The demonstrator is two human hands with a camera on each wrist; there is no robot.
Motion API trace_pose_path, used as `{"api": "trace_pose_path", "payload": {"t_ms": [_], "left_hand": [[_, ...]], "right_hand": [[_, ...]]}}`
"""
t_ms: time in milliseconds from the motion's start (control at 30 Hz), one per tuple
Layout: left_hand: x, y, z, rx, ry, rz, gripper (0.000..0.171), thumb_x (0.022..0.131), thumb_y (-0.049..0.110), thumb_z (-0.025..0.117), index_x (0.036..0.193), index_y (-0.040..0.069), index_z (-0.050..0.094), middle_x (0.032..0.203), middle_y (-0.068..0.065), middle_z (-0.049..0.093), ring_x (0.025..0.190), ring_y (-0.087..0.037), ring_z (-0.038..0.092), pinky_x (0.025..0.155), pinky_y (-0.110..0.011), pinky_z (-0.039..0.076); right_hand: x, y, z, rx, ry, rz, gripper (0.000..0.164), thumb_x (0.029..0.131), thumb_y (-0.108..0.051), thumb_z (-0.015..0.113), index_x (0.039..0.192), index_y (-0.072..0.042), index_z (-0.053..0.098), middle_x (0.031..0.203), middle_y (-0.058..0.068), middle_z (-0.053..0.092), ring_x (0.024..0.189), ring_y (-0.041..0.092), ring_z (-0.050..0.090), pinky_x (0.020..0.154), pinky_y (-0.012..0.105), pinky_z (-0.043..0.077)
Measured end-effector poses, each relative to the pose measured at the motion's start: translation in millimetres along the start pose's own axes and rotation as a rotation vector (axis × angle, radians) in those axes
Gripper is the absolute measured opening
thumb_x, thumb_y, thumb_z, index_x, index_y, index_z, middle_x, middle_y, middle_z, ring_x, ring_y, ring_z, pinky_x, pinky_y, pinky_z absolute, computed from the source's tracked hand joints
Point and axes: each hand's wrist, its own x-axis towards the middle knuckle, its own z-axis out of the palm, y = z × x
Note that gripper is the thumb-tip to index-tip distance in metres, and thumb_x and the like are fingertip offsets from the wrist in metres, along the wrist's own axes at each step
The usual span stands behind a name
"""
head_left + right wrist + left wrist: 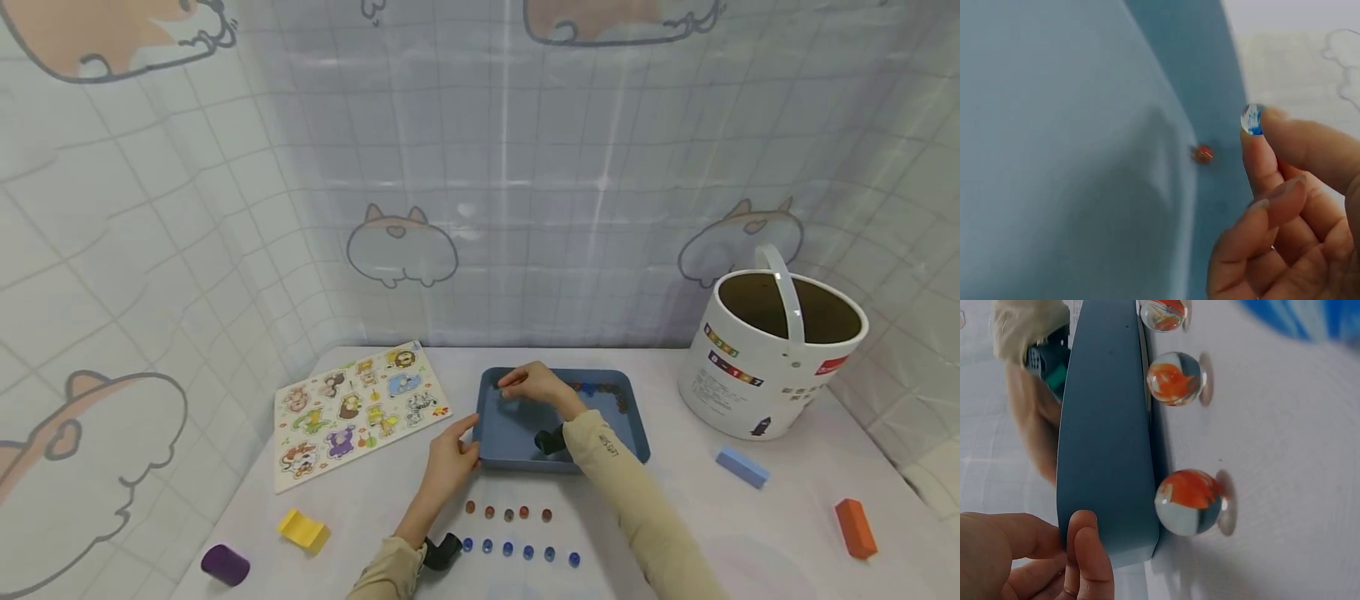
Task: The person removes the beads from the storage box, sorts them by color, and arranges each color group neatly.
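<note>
My right hand is over the far left part of a blue-grey tray. In the right wrist view its thumb and forefinger pinch a clear marble with blue in it. Below it, an orange-red marble lies in the tray's corner. At the near left corner, my left hand holds the tray's wall between thumb and fingers. More marbles lie along the tray's far right inside edge. On the table before the tray are a row of orange-swirled marbles and a row of blue marbles.
An animal puzzle board lies left of the tray. Nearer are a yellow block and a purple cylinder. To the right stand a white bucket, a blue block and an orange block. A patterned curtain hangs behind.
</note>
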Motion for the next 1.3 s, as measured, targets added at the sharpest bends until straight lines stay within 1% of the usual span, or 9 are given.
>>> {"api": "trace_pose_path", "payload": {"t_ms": [267,367,533,733,900,1000,1100,1200,1300], "left_hand": [[-0.3,0.4,1.0,-0.004,-0.004,0.002,0.049,0.087,-0.003,0.057,0.136,0.0,0.053,0.058,-0.002,0.058,0.051,-0.008,0.051,0.044,-0.015,0.036],[-0.7,-0.5,0.4,0.0,-0.006,0.004,0.049,0.087,-0.003,0.057,0.136,0.0,0.053,0.057,-0.001,0.057,0.05,-0.008,0.051,0.044,-0.015,0.035],[-0.8,-1.2,-0.5,0.002,-0.005,-0.002,0.049,0.087,-0.003,0.057,0.136,0.0,0.053,0.056,0.0,0.055,0.051,-0.008,0.052,0.045,-0.016,0.037],[-1.3,-1.9,-0.7,0.016,0.0,-0.002,0.048,0.087,-0.002,0.058,0.135,-0.001,0.053,0.056,-0.001,0.056,0.051,-0.007,0.053,0.047,-0.017,0.04],[-1.5,-1.5,-0.9,0.018,-0.002,-0.006,0.048,0.087,-0.002,0.058,0.135,0.0,0.054,0.055,-0.001,0.055,0.051,-0.007,0.053,0.046,-0.017,0.039],[-1.1,-0.8,-1.0,0.014,-0.001,-0.02,0.048,0.087,-0.001,0.058,0.135,0.001,0.054,0.055,0.0,0.053,0.051,-0.008,0.052,0.046,-0.016,0.038],[-0.9,0.3,-1.5,0.02,-0.001,-0.015,0.048,0.087,-0.001,0.057,0.135,0.002,0.054,0.055,0.001,0.053,0.051,-0.008,0.052,0.045,-0.016,0.038],[-0.5,1.1,-1.4,0.019,0.001,-0.013,0.048,0.087,-0.001,0.057,0.135,0.002,0.054,0.054,0.0,0.053,0.051,-0.008,0.052,0.045,-0.017,0.037],[-0.1,1.1,-0.9,0.02,0.003,-0.013,0.048,0.087,-0.001,0.058,0.135,0.001,0.054,0.055,0.0,0.054,0.051,-0.008,0.052,0.045,-0.016,0.037]], "right_hand": [[-36,9,-42,0.055,-0.057,-0.077,0.037,0.092,-0.021,0.065,0.124,-0.002,0.064,0.123,0.011,0.066,0.112,0.024,0.062,0.098,0.046,0.048],[-51,15,-52,0.061,-0.069,-0.108,0.039,0.091,-0.021,0.066,0.124,0.0,0.063,0.123,0.014,0.066,0.11,0.023,0.062,0.099,0.048,0.047],[-78,25,-60,0.084,-0.071,-0.112,0.039,0.091,-0.023,0.066,0.123,0.0,0.063,0.122,0.015,0.066,0.107,0.022,0.063,0.098,0.051,0.048],[-111,40,-63,0.108,-0.083,-0.17,0.044,0.09,-0.026,0.067,0.123,0.003,0.061,0.122,0.016,0.065,0.104,0.017,0.064,0.094,0.046,0.05],[-138,51,-62,0.108,-0.09,-0.254,0.04,0.09,-0.025,0.066,0.117,0.005,0.063,0.113,0.007,0.068,0.086,0.015,0.062,0.077,0.034,0.053],[-154,54,-59,0.129,-0.101,-0.252,0.036,0.09,-0.023,0.067,0.115,0.004,0.064,0.111,0.009,0.068,0.075,0.016,0.056,0.067,0.032,0.048],[-167,55,-55,0.153,-0.11,-0.224,0.034,0.089,-0.019,0.068,0.113,0.005,0.065,0.108,0.014,0.068,0.07,0.01,0.052,0.063,0.029,0.045],[-179,60,-48,0.178,-0.144,-0.226,0.031,0.089,-0.014,0.066,0.112,0.007,0.065,0.106,0.013,0.068,0.072,0.004,0.052,0.063,0.025,0.044],[-189,68,-37,0.221,-0.217,-0.242,0.031,0.089,-0.01,0.065,0.111,0.011,0.063,0.105,0.007,0.068,0.074,0.002,0.055,0.063,0.021,0.043]]}}
